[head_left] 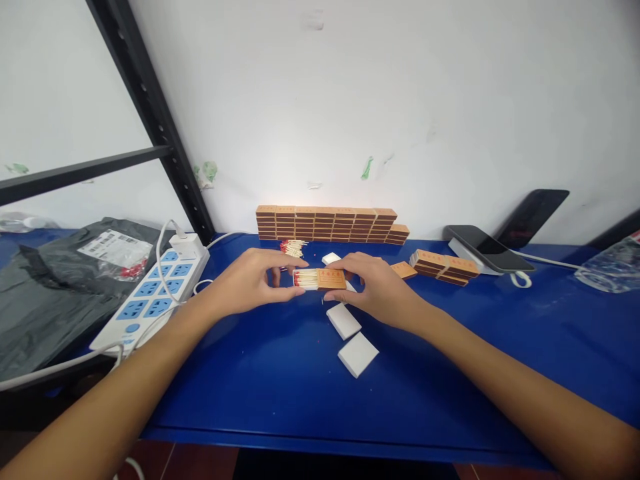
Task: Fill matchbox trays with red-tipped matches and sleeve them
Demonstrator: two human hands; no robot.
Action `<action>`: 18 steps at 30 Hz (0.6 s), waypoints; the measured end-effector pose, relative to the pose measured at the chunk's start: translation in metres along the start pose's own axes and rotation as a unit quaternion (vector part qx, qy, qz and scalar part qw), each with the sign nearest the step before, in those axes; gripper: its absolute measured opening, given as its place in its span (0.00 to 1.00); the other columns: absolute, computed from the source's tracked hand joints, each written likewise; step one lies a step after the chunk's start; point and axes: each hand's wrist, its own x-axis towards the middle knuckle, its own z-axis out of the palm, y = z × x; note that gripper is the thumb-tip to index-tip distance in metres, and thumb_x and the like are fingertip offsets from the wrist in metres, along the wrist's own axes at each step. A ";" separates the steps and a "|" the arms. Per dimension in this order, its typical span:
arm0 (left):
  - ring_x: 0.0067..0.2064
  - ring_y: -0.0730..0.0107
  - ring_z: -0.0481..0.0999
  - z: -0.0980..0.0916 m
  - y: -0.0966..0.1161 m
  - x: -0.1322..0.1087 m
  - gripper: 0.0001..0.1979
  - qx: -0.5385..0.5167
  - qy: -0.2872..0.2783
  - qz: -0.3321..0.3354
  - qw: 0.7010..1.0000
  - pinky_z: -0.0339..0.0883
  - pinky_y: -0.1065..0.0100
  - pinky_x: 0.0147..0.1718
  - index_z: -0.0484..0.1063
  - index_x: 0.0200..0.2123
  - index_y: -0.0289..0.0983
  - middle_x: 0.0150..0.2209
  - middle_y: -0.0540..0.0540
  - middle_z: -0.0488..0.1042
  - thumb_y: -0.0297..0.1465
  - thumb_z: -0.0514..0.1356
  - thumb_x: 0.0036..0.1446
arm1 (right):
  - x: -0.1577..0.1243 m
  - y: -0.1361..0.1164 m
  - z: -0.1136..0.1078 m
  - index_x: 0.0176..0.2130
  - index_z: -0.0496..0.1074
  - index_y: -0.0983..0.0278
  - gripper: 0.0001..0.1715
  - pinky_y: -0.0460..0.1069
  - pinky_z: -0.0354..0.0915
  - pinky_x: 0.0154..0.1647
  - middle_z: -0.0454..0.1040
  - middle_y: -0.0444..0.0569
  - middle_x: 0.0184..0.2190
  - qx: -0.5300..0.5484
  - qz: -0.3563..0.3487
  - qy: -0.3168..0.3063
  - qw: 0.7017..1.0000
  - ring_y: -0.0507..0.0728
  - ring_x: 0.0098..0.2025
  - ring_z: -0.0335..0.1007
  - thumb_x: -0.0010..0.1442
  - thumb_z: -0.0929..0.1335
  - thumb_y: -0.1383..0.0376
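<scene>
Between my two hands is a matchbox, its white tray (305, 279) partly out of the orange sleeve (331, 280). Red-tipped matches lie side by side in the tray, heads toward the left. My left hand (264, 277) pinches the tray's outer end between thumb and fingers. At the other side my right hand (370, 283) grips the sleeve by its edges. Behind the left fingers is a pile of loose matches (294, 248). Below the right hand lie white matchbox trays (344, 321), blank side up; others are partly hidden behind that hand.
Stacked matchboxes (327, 224) line the wall, with a smaller stack (444, 266) to the right. A white power strip (150, 293) and grey plastic bag (65, 287) occupy the left. A phone (487, 248) lies at the right of the blue table (260, 393).
</scene>
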 end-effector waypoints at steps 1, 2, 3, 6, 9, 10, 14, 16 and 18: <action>0.36 0.67 0.81 0.000 0.001 0.000 0.22 0.000 -0.004 0.009 1.000 0.72 0.68 0.35 0.82 0.59 0.43 0.46 0.45 0.85 0.43 0.68 0.65 | 0.000 0.000 -0.001 0.50 0.80 0.55 0.21 0.55 0.66 0.41 0.80 0.48 0.40 0.001 0.008 0.001 1.000 0.62 0.42 0.73 0.62 0.78 0.48; 0.40 0.65 0.82 0.001 0.002 0.000 0.22 -0.002 -0.012 0.020 1.000 0.72 0.68 0.36 0.80 0.61 0.44 0.51 0.45 0.85 0.43 0.66 0.68 | 0.000 -0.001 -0.002 0.50 0.80 0.55 0.21 0.55 0.66 0.41 0.80 0.48 0.40 0.002 0.015 0.001 1.000 0.62 0.42 0.73 0.63 0.78 0.48; 0.43 0.64 0.82 0.001 0.003 0.000 0.21 -0.007 -0.023 0.032 0.999 0.72 0.68 0.38 0.79 0.63 0.45 0.54 0.44 0.83 0.43 0.63 0.71 | -0.001 -0.001 -0.002 0.50 0.81 0.55 0.22 0.55 0.65 0.40 0.81 0.48 0.40 0.001 0.021 0.001 1.000 0.61 0.42 0.74 0.63 0.77 0.47; 0.48 0.63 0.81 0.003 0.004 0.000 0.20 -0.020 -0.047 0.060 0.997 0.72 0.67 0.42 0.77 0.66 0.48 0.56 0.44 0.82 0.41 0.59 0.75 | -0.001 -0.002 -0.003 0.50 0.81 0.55 0.21 0.54 0.65 0.40 0.80 0.49 0.40 0.001 0.020 0.002 1.000 0.61 0.42 0.73 0.63 0.77 0.47; 0.48 0.64 0.81 0.005 0.003 0.000 0.20 -0.018 -0.059 0.074 0.995 0.71 0.65 0.46 0.77 0.66 0.49 0.53 0.44 0.82 0.40 0.58 0.76 | -0.002 -0.002 -0.001 0.49 0.82 0.56 0.21 0.54 0.65 0.40 0.80 0.49 0.38 0.004 -0.004 0.007 1.000 0.60 0.41 0.72 0.63 0.78 0.48; 0.48 0.64 0.81 0.005 0.002 0.000 0.19 -0.019 -0.060 0.078 0.995 0.71 0.65 0.46 0.77 0.66 0.49 0.53 0.44 0.82 0.40 0.58 0.76 | -0.002 -0.002 0.000 0.49 0.82 0.57 0.21 0.54 0.65 0.41 0.80 0.48 0.38 0.006 -0.011 0.009 1.000 0.59 0.41 0.72 0.63 0.78 0.48; 0.48 0.65 0.81 0.005 0.001 0.000 0.19 -0.040 -0.036 0.076 0.996 0.70 0.68 0.40 0.78 0.64 0.48 0.54 0.45 0.82 0.40 0.61 0.75 | -0.003 -0.002 0.001 0.50 0.81 0.58 0.21 0.53 0.65 0.41 0.79 0.48 0.39 0.013 -0.016 0.029 0.999 0.58 0.41 0.72 0.62 0.79 0.51; 0.46 0.66 0.81 0.005 0.001 0.000 0.18 -0.049 -0.030 0.069 0.996 0.69 0.69 0.38 0.79 0.63 0.47 0.54 0.45 0.83 0.40 0.62 0.74 | -0.003 -0.002 0.001 0.50 0.81 0.58 0.21 0.52 0.64 0.40 0.79 0.48 0.39 0.014 -0.015 0.038 0.999 0.58 0.41 0.72 0.61 0.80 0.52; 0.45 0.67 0.81 0.004 0.003 0.001 0.17 -0.054 -0.032 0.065 0.996 0.69 0.70 0.37 0.81 0.61 0.46 0.53 0.45 0.83 0.40 0.62 0.74 | -0.003 -0.003 0.001 0.50 0.81 0.58 0.21 0.52 0.64 0.39 0.80 0.48 0.39 0.016 -0.016 0.040 0.999 0.58 0.41 0.72 0.61 0.79 0.52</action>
